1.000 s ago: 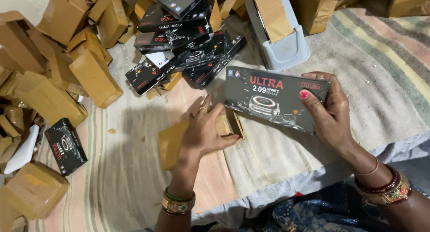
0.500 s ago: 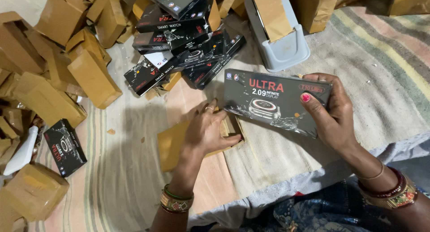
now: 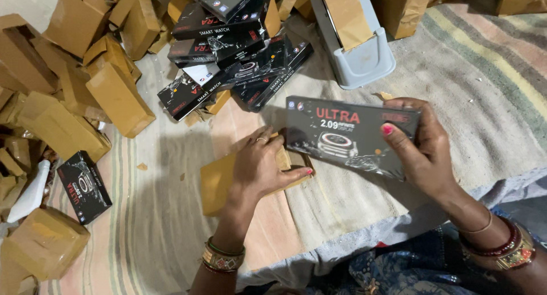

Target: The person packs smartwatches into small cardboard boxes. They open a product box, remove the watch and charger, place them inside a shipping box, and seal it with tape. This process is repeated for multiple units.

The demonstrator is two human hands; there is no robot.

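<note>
Home packing spot on the floor: striped rug [image 3: 142, 215], heaps of brown cartons [image 3: 74, 90], stacked black retail boxes [image 3: 233, 50], grey plastic bin [image 3: 364, 64].

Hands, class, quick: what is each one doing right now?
Left hand: open, palm pressed flat on a brown cardboard box on the mat.
Right hand: closed around a black smartwatch box, held up.

Soft, even indoor light, sharp focus.
Faint shadows fall under the left hand [image 3: 259, 167]; mild glare streaks the black box [image 3: 347, 135]; edges bend slightly.
</note>
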